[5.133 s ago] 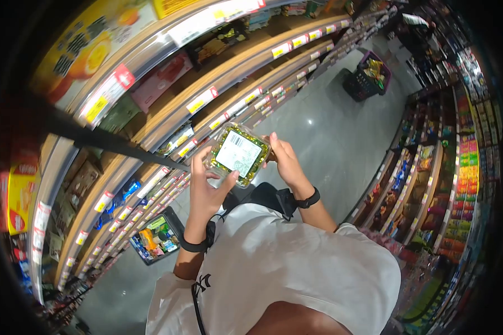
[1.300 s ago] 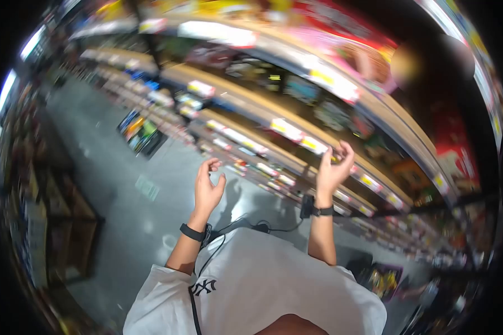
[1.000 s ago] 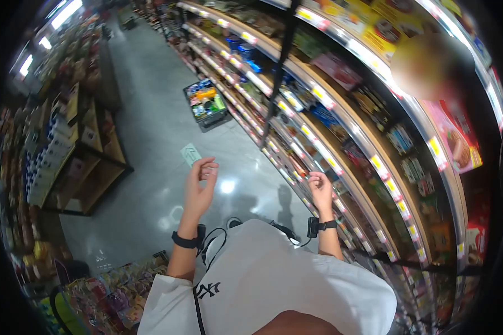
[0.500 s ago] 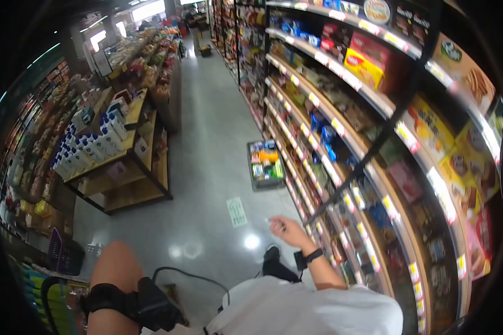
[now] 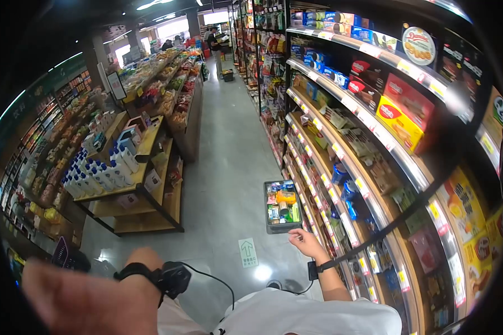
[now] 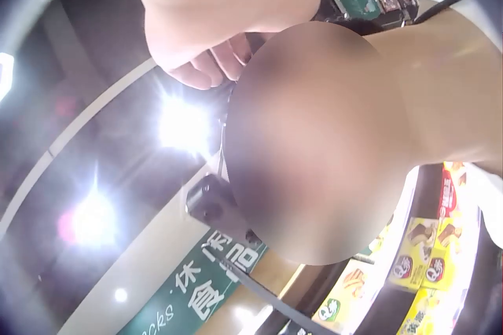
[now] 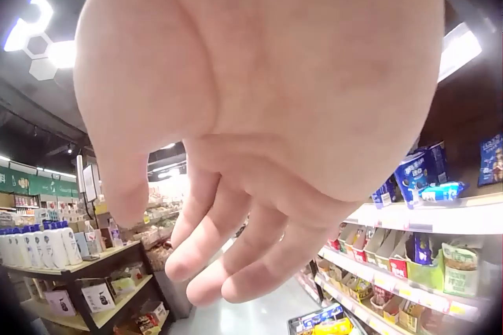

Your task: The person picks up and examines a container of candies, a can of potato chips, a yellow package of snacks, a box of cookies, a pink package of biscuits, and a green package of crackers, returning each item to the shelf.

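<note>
My left hand [image 5: 92, 298] is raised close to the head camera, blurred at the lower left. The left wrist view shows this hand [image 6: 228, 5] beside the head, its fingers bent and partly hidden; whether they touch or hold anything cannot be told. My right hand [image 5: 307, 243] hangs in front of the shelves, fingers loosely bent and holding nothing; the right wrist view shows its empty palm [image 7: 267, 91]. Beyond the right hand, a dark basket [image 5: 285, 228] with several packaged goods stands on the floor against the lowest shelves.
Long shelves [image 5: 374, 131] of boxed and bagged snacks run along the right. A wooden display stand [image 5: 137, 192] with white bottles is on the left. The grey aisle floor [image 5: 223, 139] carries a green arrow sign [image 5: 248, 252]. A person [image 5: 213, 47] stands far down the aisle.
The package held by both hands in the earliest frame is gone from them. The view has swung round to look down the aisle. My left hand has risen toward the head; the right stays low and empty.
</note>
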Motion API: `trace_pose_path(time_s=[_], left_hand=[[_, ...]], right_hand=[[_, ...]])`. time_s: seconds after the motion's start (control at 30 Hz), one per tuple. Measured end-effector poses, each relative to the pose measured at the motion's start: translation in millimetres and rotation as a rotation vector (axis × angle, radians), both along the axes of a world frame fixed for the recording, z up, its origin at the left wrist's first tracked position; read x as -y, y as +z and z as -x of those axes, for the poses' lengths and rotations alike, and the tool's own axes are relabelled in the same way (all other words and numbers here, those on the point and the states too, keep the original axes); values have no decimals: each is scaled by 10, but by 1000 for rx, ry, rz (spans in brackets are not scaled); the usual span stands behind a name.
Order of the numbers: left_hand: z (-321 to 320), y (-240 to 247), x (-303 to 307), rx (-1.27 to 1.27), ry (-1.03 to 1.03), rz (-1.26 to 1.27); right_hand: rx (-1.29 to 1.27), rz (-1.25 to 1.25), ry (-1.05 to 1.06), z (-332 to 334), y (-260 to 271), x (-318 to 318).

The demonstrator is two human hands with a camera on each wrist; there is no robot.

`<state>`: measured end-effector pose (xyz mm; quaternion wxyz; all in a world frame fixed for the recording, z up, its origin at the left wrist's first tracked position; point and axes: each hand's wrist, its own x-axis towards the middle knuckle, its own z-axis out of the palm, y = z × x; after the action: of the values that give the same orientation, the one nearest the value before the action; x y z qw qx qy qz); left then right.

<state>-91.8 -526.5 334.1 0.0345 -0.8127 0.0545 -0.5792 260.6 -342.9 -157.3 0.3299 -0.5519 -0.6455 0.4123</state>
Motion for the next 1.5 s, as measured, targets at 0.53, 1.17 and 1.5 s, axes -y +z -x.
trace_pose_path(time_s=[0.53, 1.17, 1.5], left_hand=[[-54, -1015, -2056, 343, 234, 353], [2469, -3833, -3990, -128, 694, 1321], [2127, -3852, -5252, -155, 713, 1520]], right_hand=[[35, 172, 229, 617, -404, -1292], [69, 326, 391, 2682, -297, -3493], [40, 388, 617, 2986, -838, -5233]])
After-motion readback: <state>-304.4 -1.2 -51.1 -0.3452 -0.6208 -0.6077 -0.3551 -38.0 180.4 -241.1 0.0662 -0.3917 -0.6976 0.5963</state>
